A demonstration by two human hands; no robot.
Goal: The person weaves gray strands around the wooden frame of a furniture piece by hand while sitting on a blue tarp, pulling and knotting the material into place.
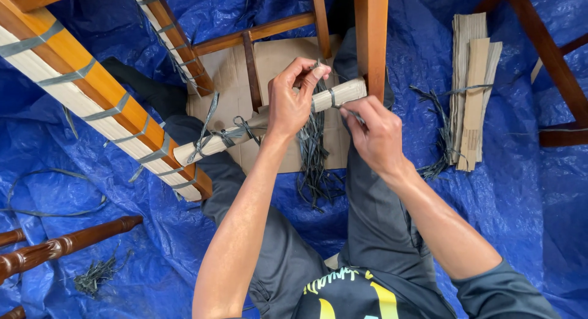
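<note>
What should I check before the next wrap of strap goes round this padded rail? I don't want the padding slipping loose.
1. Left hand clasps the cardboard-wrapped rail, grip closed: ok.
2. Right hand pinches the grey strap at the rail: ok.
3. Strap taut all round the rail: cannot tell, far side hidden.
4. Earlier tie near the rail's other end in place: ok.
5. Spare straps hanging within reach under the rail: ok.
6. Spare cardboard strips stacked beside the right hand: ok.
</note>
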